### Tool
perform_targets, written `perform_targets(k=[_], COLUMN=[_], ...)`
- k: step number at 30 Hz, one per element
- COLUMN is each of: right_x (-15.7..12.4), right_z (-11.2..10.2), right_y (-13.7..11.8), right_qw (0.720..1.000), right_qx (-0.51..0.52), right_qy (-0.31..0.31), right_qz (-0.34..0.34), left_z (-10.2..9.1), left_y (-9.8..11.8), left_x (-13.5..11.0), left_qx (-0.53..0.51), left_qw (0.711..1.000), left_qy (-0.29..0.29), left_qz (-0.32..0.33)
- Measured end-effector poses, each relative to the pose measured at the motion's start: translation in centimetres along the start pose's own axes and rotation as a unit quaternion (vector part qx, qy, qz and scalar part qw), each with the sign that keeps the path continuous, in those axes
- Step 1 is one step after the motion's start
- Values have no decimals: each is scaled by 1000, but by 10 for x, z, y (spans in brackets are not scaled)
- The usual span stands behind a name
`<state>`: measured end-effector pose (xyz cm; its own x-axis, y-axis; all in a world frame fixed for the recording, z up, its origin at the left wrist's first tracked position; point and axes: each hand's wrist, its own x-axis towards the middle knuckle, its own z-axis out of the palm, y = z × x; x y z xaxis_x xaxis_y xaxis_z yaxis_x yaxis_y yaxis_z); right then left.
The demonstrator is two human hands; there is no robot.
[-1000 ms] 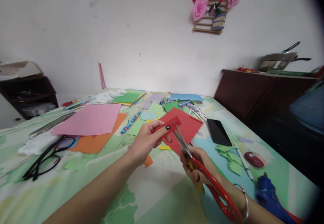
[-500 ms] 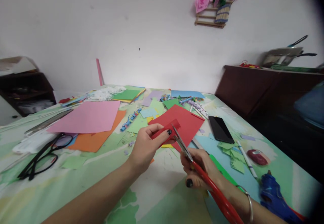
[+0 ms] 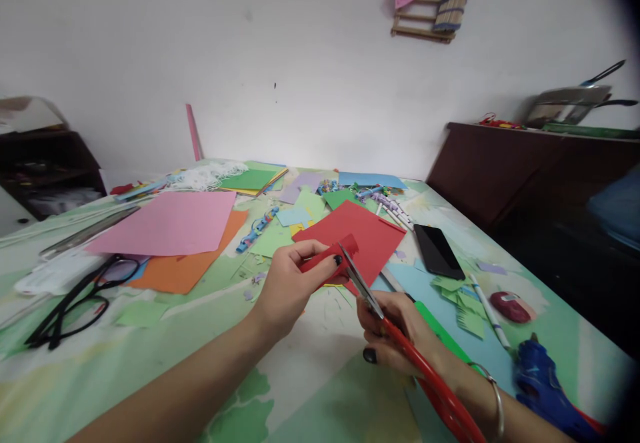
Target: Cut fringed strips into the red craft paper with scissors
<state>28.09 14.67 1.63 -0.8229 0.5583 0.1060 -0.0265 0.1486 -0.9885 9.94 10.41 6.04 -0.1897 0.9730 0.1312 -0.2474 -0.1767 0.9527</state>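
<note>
My left hand [image 3: 293, 281] pinches a narrow piece of red paper [image 3: 325, 261] between thumb and fingers, and fine cuts show along its upper right edge. In my right hand [image 3: 400, 329] is a pair of scissors [image 3: 407, 348] with red handles, its blades pointing up and left. The blade tips lie at the edge of the red paper piece, beside my left thumb. Behind both hands a larger red sheet [image 3: 367, 236] rests on the table. My right fingers are wrapped partly round the scissors; the handle loops run below the hand.
Pink paper [image 3: 170, 223], orange paper [image 3: 200, 269] and black glasses [image 3: 75, 309] lie at left. To the right are a black phone [image 3: 438, 251], fringed green scraps [image 3: 465, 306], a white stick [image 3: 490, 313], a green cutter [image 3: 445, 336] and a blue glue gun [image 3: 543, 379].
The view has shifted slightly, so the table things sit a little higher. Both hands keep nearly the same pose, with the scissors still at the red paper's edge.
</note>
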Motion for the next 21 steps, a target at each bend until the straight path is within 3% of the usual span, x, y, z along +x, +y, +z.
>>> perform_targets(k=[6, 21], right_x=[1, 0], right_z=[0, -1], right_y=[7, 10], right_qw=[999, 1000], right_qx=[-22, -1], right_qy=[27, 1], right_qz=[9, 6], left_z=[2, 1], left_y=[0, 0], left_x=[0, -1], left_qx=[0, 18], left_qw=[1000, 1000], left_qy=[2, 19], left_qz=[5, -5])
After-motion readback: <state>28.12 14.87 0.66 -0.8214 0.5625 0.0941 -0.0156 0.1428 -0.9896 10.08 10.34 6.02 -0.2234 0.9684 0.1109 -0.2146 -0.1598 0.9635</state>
